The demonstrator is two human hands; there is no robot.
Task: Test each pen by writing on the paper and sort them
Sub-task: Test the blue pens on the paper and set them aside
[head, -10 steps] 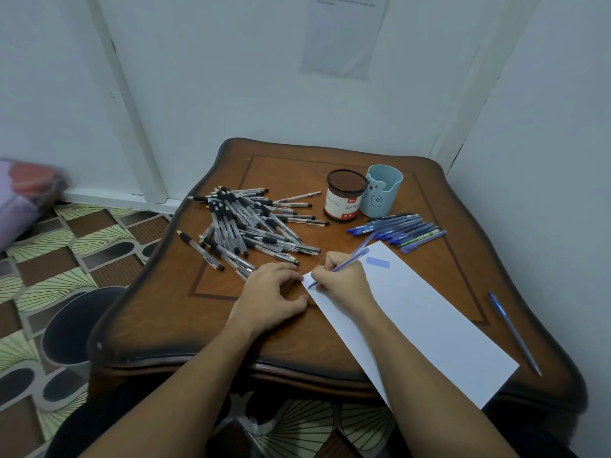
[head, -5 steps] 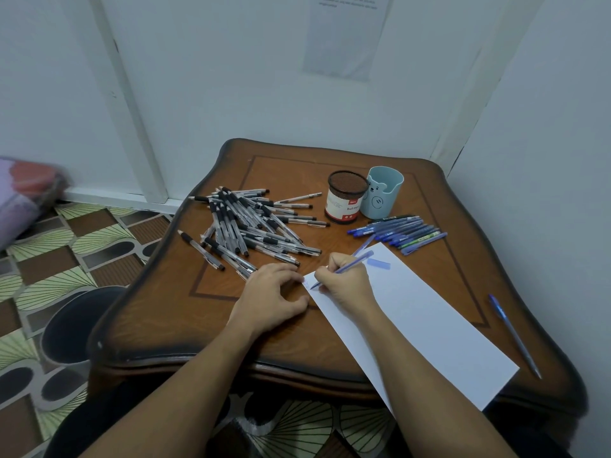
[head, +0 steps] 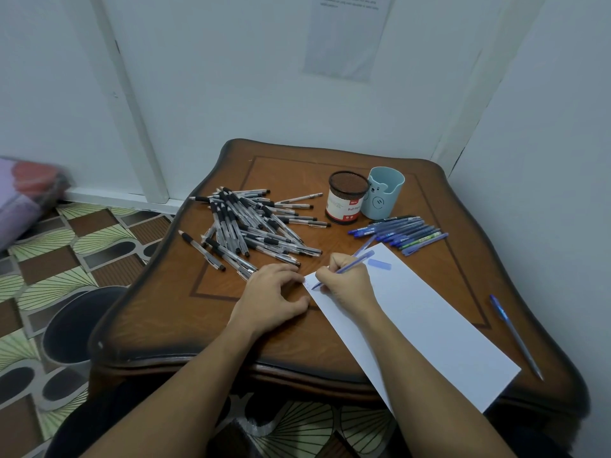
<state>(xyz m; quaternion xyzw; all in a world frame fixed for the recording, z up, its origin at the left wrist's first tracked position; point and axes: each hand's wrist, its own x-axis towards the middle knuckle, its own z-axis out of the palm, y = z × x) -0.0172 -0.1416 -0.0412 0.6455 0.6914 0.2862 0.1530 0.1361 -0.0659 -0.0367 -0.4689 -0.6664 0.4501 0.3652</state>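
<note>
Where the forearms reach in over the near edge of the wooden table (head: 185, 325), the right hand (head: 344, 279) is seen curled round a blue pen (head: 344, 267); its tip is set on the left corner of the white paper (head: 429, 325), where faint blue marks are visible; the left hand (head: 271, 292) is laid on the table just beside that corner, fingers loosely bent and nothing gripped, its fingertips and thumb at the paper's edge. A blue cap (head: 379, 264) is left lying on the paper just beyond the right hand; a single blue pen (head: 512, 332) is placed well apart near the table's right edge. Farther back, a heap of clear pens with black grips (head: 251, 226) is spread on the left; a row of blue pens (head: 403, 231) is laid side by side on the right. Behind these, a dark mesh holder (head: 347, 198) and a pale blue cup (head: 383, 193) are stood upright, touching; a printed sheet (head: 347, 34) is fixed to the wall beyond.
</note>
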